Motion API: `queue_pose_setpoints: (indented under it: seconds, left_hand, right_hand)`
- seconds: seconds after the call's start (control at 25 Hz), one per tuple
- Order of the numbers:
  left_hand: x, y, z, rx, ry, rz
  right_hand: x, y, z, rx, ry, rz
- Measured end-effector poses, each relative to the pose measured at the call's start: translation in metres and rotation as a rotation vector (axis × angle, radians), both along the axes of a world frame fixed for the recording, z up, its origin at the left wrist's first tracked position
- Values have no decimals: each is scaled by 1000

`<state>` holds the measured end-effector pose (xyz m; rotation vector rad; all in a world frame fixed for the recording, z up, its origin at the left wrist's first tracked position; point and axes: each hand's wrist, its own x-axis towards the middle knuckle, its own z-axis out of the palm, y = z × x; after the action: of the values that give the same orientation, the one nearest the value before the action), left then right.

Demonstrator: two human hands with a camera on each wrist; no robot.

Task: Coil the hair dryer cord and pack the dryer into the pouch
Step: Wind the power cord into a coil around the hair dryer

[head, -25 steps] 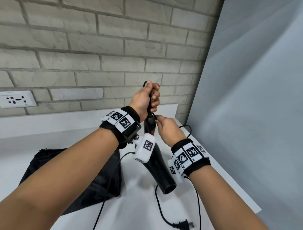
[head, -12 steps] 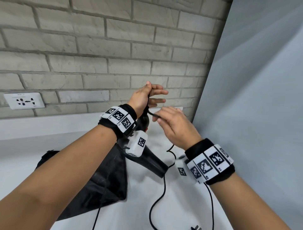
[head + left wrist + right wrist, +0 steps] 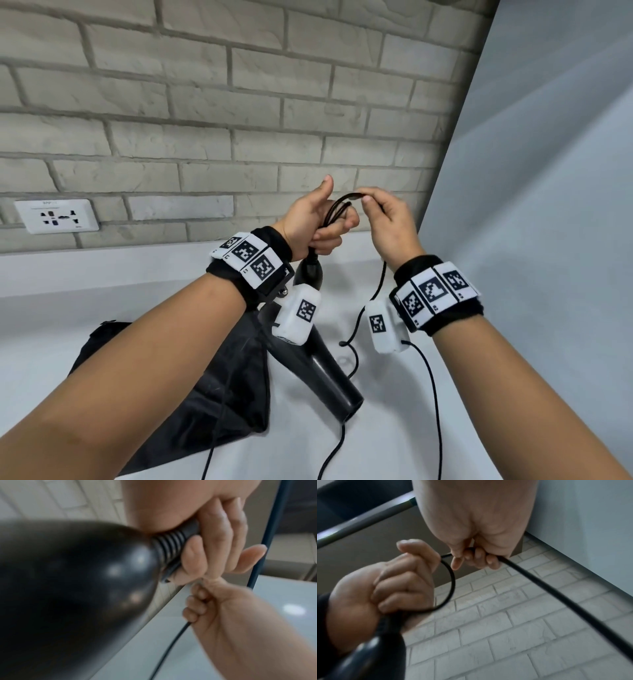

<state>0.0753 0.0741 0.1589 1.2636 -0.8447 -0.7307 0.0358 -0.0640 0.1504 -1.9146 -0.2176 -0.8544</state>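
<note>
The black hair dryer (image 3: 329, 373) hangs nozzle-down over the white counter (image 3: 394, 431), held up by its cord end. My left hand (image 3: 318, 219) grips several cord loops and the ribbed strain relief (image 3: 173, 543) at the handle's end, thumb raised. My right hand (image 3: 387, 219) pinches the black cord (image 3: 346, 198) just right of the left hand, bending a fresh loop (image 3: 450, 582) toward it. Slack cord (image 3: 433, 394) trails from the right hand down to the counter. The black pouch (image 3: 219, 387) lies flat on the counter under my left forearm.
A brick wall (image 3: 239, 120) stands behind the counter, with a white socket plate (image 3: 56, 216) at the left. A grey panel (image 3: 548, 171) closes the right side. Loose cord (image 3: 332, 455) runs off the counter's near edge.
My left hand's fingers closed again around the cord loops, thumb up. The right hand rose and carried another bend of cord up to the left hand. The dryer swung slightly.
</note>
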Motion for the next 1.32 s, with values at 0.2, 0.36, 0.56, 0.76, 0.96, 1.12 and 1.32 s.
queue_pose_setpoints:
  seconds: [0.2,0.36,0.56,0.76,0.96,1.12,1.32]
  left_hand:
    - [-1,3,2,-97,147,-15]
    - [-5,4,4,-132,217,29]
    - [-14,3,5,-145,242,35]
    - [-10,8,7,-235,255,88]
    - [-4,6,4,-342,293,242]
    - [-2,3,0,-335,255,380]
    - [0,2,-1,-289,102,498]
  right_hand:
    - [-5,3,-17,102,88,228]
    - [-11,0,-11,94,147,273]
    - [-12,-6,-12,88,183,216]
    - [-23,-18,-41,-213,182,-82]
    - [-33,-29,-72,-306,304,-133]
    - [-45,-14,-66,-450,309,-80]
    - [-52,1,-58,-611,322,-17]
